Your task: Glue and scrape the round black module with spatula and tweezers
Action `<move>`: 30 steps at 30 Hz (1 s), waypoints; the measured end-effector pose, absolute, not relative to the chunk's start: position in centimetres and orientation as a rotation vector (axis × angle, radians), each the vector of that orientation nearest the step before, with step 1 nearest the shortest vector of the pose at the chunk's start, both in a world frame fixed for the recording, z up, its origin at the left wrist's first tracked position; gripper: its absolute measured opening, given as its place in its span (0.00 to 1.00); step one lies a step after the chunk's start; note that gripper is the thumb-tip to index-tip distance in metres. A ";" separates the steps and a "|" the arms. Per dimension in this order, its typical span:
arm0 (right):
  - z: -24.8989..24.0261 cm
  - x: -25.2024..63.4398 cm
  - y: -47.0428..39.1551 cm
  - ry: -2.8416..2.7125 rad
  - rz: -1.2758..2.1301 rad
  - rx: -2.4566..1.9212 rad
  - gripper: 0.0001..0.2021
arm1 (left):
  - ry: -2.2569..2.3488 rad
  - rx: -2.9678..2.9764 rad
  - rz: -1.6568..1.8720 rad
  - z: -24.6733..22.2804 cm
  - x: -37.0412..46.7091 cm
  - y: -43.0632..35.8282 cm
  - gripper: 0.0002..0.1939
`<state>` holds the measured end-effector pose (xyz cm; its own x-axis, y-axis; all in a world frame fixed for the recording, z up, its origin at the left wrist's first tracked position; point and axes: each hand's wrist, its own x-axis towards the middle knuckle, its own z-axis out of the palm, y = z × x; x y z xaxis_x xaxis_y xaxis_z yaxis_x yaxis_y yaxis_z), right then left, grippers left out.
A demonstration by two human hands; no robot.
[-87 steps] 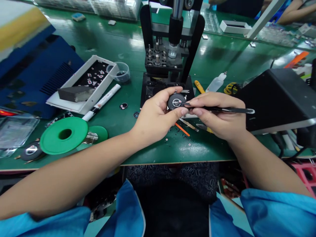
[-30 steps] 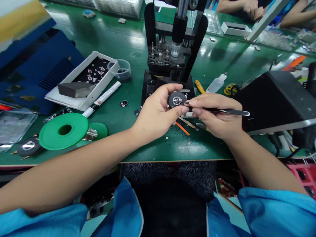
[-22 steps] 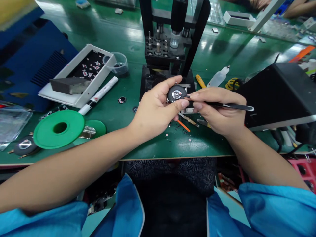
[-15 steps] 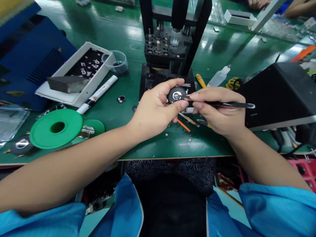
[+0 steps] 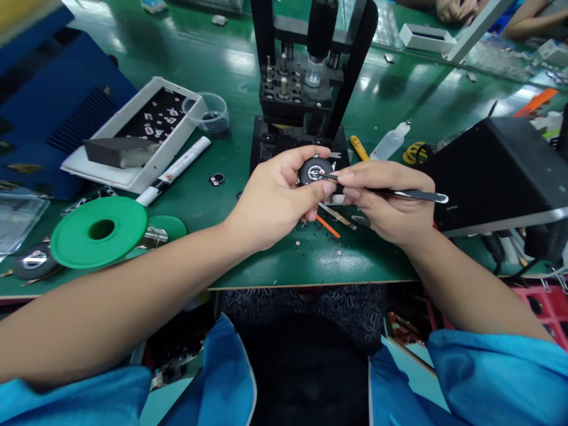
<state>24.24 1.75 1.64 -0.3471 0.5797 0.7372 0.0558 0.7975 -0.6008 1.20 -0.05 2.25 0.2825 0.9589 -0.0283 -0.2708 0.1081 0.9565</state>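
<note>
My left hand point(image 5: 279, 198) grips a round black part point(image 5: 314, 171) with a shiny centre between its thumb and fingers. My right hand point(image 5: 390, 198) is closed on black tweezers point(image 5: 417, 194), whose tips rest at or just over the centre of the part; exact contact cannot be made out. Both hands are just in front of a black press point(image 5: 296, 97) with metal pins. Below them on the green table point(image 5: 266, 263) lie an orange stick point(image 5: 328, 226) and small dark scraps.
Left: a white tray point(image 5: 133, 177) with a grey block, a clear cup point(image 5: 213, 115), a marker point(image 5: 184, 160) and a green spool point(image 5: 97, 234). Right: a black box point(image 5: 501, 171), a squeeze bottle point(image 5: 390, 142) and a yellow-handled tool point(image 5: 359, 148). Another person's hands point(image 5: 457, 9) show at top right.
The view has shifted slightly. Both hands have stayed together at the round part, which looks slightly turned, and the tweezers remain at its centre.
</note>
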 end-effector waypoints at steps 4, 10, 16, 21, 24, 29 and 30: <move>1.6 24.2 1.8 -1.857 0.569 -0.488 0.15 | 0.836 1.079 1.045 2.2 1.2 0.1 0.37; 1.5 24.0 1.9 -1.861 0.573 -0.437 0.17 | 0.786 1.018 1.035 2.5 1.2 0.0 0.36; 1.6 23.9 1.7 -1.848 0.550 -0.434 0.19 | 0.789 0.958 1.054 3.0 1.5 -0.3 0.36; 2.1 24.2 1.3 -1.860 0.508 -0.540 0.11 | 0.821 0.978 1.096 2.7 1.6 -0.2 0.39; 2.2 24.4 1.2 -1.867 0.472 -0.584 0.08 | 0.830 0.998 1.116 2.4 1.6 0.0 0.39; 2.1 24.5 1.1 -1.868 0.445 -0.673 0.06 | 0.847 1.052 1.117 1.9 1.5 0.2 0.37; 2.2 24.4 1.1 -1.866 0.454 -0.677 0.06 | 0.852 1.071 1.114 1.9 1.4 0.2 0.37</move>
<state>24.44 1.05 2.17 -0.2891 0.6405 0.7114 0.2423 0.7679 -0.5929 1.44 0.21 1.86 0.2464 0.9690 -0.0168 -0.2704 0.0853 0.9590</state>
